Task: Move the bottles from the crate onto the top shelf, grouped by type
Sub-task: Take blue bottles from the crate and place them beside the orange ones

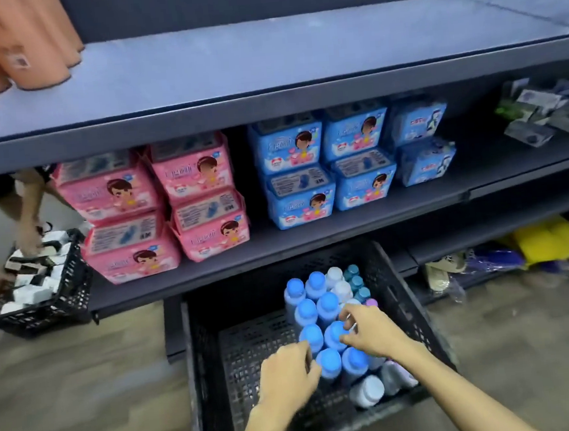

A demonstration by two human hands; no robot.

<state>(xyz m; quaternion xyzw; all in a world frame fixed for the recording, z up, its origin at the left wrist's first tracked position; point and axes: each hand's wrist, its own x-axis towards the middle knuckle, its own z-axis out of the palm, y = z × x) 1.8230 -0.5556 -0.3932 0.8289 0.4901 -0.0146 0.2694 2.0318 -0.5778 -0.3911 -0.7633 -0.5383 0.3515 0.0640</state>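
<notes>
Spanning twelve o'clock, the top shelf sits above the black crate at six o'clock, whose blue-capped bottles, probably light, rigid and slick, are best gripped just under the cap, as the left hand and right hand each curl round one.

Black lattice plastic crate on the floor, blue-capped plastic bottles upright, packed along its right side, teal-capped bottles behind, pale bottles tipped over in front, grey top shelf above
</notes>
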